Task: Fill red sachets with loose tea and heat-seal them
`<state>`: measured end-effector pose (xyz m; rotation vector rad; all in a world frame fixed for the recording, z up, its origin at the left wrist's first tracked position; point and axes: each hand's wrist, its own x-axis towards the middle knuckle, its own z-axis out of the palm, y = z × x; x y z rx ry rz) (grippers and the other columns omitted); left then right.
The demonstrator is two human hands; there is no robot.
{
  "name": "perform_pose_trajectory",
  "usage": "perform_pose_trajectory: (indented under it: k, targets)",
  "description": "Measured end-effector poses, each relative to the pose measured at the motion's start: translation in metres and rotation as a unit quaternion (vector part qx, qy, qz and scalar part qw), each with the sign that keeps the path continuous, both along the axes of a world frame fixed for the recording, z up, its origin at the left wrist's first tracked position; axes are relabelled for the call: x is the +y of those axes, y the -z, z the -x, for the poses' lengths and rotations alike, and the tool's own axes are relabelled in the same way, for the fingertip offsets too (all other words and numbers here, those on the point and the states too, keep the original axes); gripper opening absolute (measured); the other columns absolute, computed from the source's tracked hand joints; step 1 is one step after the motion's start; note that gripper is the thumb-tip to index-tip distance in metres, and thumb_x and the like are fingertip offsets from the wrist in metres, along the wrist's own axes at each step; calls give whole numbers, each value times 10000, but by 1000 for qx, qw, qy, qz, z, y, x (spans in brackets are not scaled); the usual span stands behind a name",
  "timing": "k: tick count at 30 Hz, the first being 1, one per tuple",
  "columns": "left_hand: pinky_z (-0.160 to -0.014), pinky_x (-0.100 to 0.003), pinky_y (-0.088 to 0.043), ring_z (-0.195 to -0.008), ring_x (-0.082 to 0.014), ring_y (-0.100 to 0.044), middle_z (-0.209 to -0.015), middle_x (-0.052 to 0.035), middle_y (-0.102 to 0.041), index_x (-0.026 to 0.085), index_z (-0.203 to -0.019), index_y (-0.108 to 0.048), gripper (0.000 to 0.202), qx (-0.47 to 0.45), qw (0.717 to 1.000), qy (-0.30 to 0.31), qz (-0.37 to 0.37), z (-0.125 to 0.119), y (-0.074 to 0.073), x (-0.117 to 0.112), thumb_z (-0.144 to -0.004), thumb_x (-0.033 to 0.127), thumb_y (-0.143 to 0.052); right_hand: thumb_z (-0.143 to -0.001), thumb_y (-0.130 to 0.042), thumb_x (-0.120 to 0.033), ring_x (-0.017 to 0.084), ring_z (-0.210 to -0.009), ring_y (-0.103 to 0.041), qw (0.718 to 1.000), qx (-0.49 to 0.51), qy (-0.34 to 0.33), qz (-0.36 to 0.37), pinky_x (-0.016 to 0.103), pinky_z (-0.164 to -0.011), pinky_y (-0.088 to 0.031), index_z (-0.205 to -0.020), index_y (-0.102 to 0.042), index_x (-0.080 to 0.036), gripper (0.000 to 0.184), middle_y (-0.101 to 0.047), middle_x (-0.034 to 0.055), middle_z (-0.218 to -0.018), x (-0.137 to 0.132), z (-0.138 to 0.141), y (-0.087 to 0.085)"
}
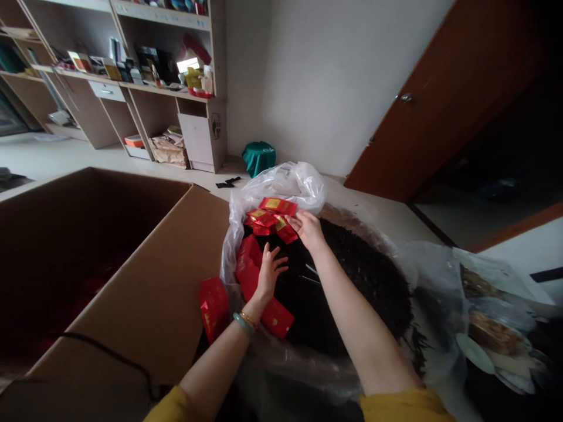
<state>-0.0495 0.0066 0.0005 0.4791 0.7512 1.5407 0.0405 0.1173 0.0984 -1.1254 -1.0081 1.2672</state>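
Observation:
A big clear plastic bag [303,184] lies open in front of me, filled with dark loose leaves [365,275]. Small red and gold packets [270,214] are heaped at its far rim, and flat red pouches [248,266] lie along its left side. My left hand [269,271], with bangles on the wrist, rests with spread fingers on the red pouches. My right hand [308,228] reaches to the heap, its fingers pinching one red packet [287,233].
A large open cardboard box [132,281] stands on the left, a black cable [109,354] across its flap. Shelving [145,70] with clutter lines the far wall, a green bag [259,155] sits on the floor, a brown door [440,99] stands right. More plastic bags [488,310] lie at right.

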Motion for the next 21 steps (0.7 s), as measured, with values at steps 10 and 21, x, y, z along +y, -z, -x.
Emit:
perform_pose_trajectory:
  k: [10, 21]
  targets:
    - [-1007, -401, -374, -1227, -229, -490, -1385, -132, -466, 272, -1382, -342, 584, -10, 997, -58, -45, 0, 4, 3, -857, 478, -492, -654, -697, -159, 102, -372, -507, 912, -265, -281, 141, 172, -335, -350, -593, -598, -144, 117, -568, -21, -441, -97, -27, 42]
    - [-1001, -397, -385, -1182, -234, -526, -1323, -130, -522, 251, -1347, -390, 597, 19, 996, -59, -63, 2, -3, -1, -826, 512, -522, -574, -674, -68, 116, -593, -572, 849, -459, -262, 14, 189, -515, -390, -806, -654, -170, 254, -646, -21, -659, -145, -33, 71]
